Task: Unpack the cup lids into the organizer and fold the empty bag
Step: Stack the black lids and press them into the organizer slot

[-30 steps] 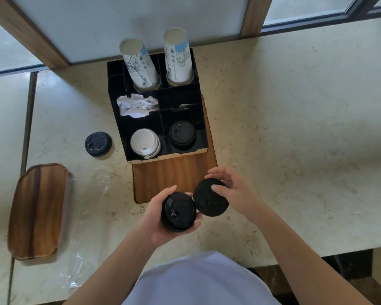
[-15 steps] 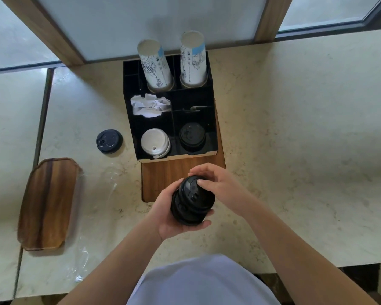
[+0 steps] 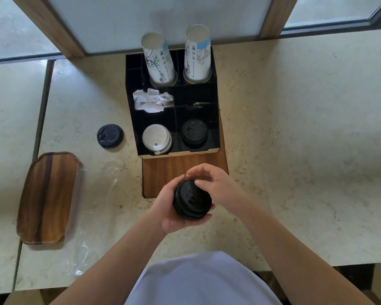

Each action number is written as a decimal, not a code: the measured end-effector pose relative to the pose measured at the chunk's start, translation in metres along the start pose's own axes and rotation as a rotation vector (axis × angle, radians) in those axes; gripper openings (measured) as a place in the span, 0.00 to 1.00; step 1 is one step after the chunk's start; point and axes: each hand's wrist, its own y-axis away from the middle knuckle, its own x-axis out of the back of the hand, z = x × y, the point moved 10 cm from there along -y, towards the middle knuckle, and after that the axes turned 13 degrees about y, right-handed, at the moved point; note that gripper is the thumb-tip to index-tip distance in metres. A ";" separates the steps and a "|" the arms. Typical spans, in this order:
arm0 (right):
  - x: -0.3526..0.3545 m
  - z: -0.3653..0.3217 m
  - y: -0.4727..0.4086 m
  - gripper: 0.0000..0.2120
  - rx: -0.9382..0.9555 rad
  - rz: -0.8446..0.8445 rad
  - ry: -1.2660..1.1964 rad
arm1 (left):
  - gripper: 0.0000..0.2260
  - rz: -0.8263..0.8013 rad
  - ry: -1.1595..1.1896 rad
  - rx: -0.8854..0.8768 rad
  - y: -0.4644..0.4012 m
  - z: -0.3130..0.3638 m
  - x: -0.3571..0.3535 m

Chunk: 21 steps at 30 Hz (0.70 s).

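Black lids (image 3: 192, 200) now stacked between both hands

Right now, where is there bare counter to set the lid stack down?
Widest bare counter lies right of the organizer. Left is crowded: loose black lid, clear bag, wooden tray. The wooden board before the organizer is partly free.
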 end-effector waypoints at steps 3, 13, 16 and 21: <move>0.000 -0.004 0.000 0.09 0.009 0.096 0.112 | 0.25 0.027 0.049 -0.046 0.000 0.004 0.002; -0.022 -0.006 0.019 0.38 0.093 -0.018 0.275 | 0.25 0.014 0.096 -0.088 0.003 0.013 -0.003; -0.025 -0.016 0.019 0.40 0.146 0.007 0.360 | 0.27 -0.012 0.184 -0.097 0.008 0.015 -0.002; -0.037 -0.038 0.015 0.41 0.230 0.032 0.498 | 0.30 -0.225 0.312 -0.130 0.024 0.027 -0.009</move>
